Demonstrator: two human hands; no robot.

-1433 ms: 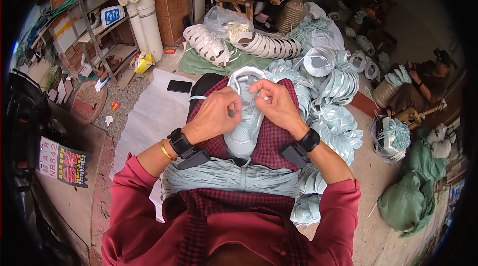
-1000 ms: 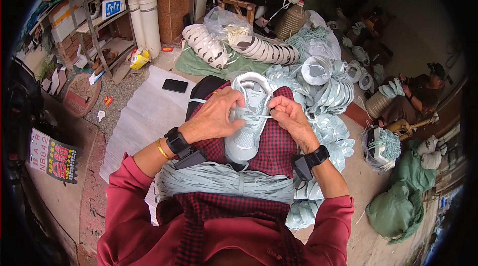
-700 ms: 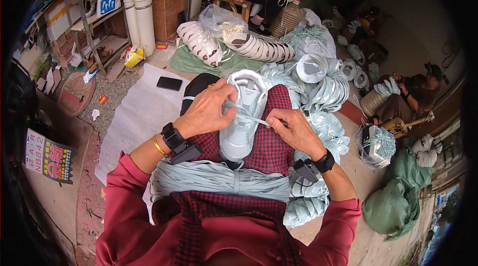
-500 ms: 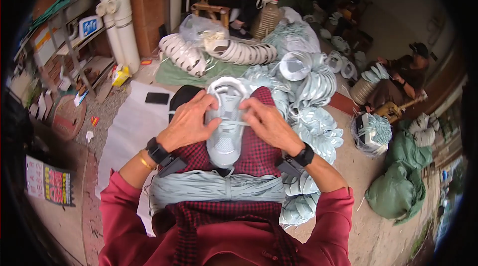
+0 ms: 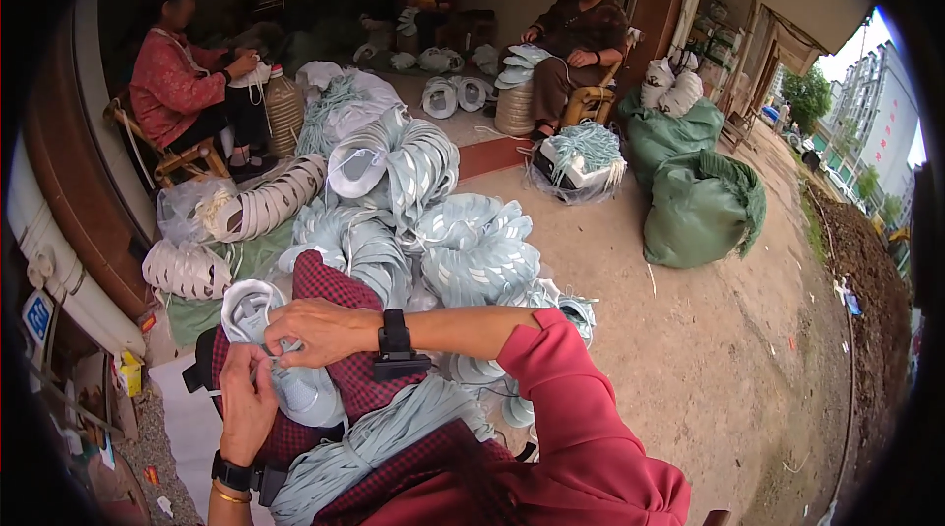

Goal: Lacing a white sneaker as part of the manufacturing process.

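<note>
A pale grey-blue sneaker upper lies across my checked apron over my lap, its padded collar facing away from me. My left hand is at its near left side, thumb and fingertips pinched on a shoelace. From the right, my right hand reaches over the upper, its fingers closed on the lace close to the left fingertips. The lace itself is mostly covered by my fingers. A thick bundle of pale blue laces rests across my lap, nearer to my body than the upper.
Stacks of pale blue shoe uppers lie just beyond my knees. White uppers sit on green cloth at the left. Green sacks stand to the right, near a lace-filled box. Seated co-workers handle uppers farther back.
The view has swung to the right, so the upper and my hands appear lower left. My hands have come together at the lace, the right one crossing over the upper.
</note>
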